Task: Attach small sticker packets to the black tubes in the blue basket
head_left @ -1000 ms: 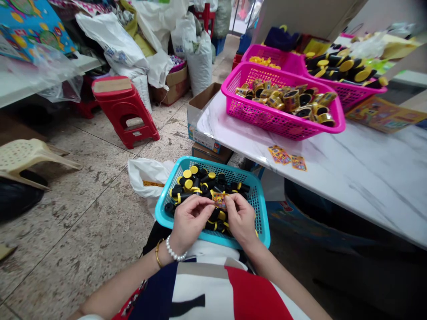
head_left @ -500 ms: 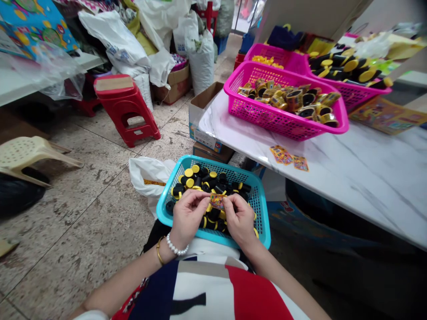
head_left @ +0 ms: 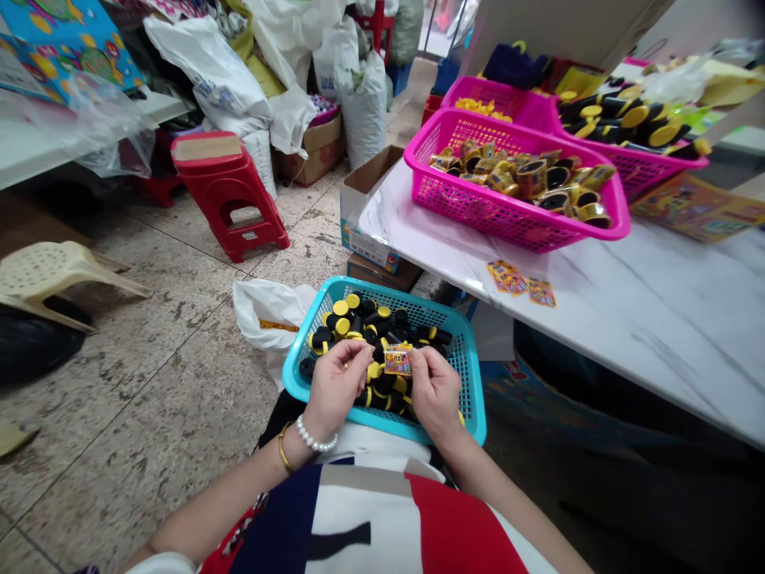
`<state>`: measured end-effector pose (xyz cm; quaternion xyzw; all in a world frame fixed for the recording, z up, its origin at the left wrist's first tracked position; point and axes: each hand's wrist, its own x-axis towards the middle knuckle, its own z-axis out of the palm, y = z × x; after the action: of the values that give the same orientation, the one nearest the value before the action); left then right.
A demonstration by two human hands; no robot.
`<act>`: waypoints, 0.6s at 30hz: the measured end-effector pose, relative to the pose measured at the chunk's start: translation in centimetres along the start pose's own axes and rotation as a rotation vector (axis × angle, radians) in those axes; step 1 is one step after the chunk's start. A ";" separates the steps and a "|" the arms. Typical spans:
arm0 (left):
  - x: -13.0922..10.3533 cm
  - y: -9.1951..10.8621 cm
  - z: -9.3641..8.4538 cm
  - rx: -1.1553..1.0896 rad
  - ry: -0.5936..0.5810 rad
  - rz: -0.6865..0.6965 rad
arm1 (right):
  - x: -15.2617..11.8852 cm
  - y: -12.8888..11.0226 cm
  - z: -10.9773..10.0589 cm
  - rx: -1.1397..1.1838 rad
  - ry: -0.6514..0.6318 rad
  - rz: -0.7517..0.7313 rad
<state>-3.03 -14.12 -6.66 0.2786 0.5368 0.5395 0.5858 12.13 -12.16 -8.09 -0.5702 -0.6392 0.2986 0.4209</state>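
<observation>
A small colourful sticker (head_left: 398,359) is pinched at its right edge by my right hand (head_left: 435,387). To its left, my left hand (head_left: 338,379) has thumb and forefinger pressed together, apart from the sticker; whatever is between those fingertips is too small to make out. Both hands are over a turquoise basket (head_left: 475,383) on my lap, filled with black cylinders (head_left: 379,399) that have yellow caps. A few more stickers (head_left: 507,277) lie on the marble-patterned table (head_left: 603,319) to the right.
On the table, a pink basket (head_left: 508,223) holds gold-wrapped black pieces, with more pink baskets behind. A red stool (head_left: 230,187), a cream stool (head_left: 53,275) and a white bag (head_left: 268,311) are on the left. An open carton (head_left: 364,227) stands by the table's corner.
My left hand has come off the sticker, which both hands held before. The sticker now hangs from my right fingers, its face more visible, and a small gap separates it from my left fingers.
</observation>
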 end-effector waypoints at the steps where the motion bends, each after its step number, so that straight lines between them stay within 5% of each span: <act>1: 0.0 -0.1 0.0 -0.016 -0.011 -0.032 | 0.0 0.0 0.0 0.002 0.001 -0.004; 13: 0.2 0.7 -0.2 0.121 -0.093 -0.100 | -0.1 -0.7 0.3 -0.023 -0.138 -0.252; 18: 0.5 0.8 -1.0 0.183 -0.044 0.002 | -0.1 -0.9 0.1 -0.089 -0.173 -0.273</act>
<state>-4.25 -13.73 -6.39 0.3433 0.5707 0.4825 0.5689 11.64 -12.39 -7.35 -0.4685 -0.7570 0.2580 0.3754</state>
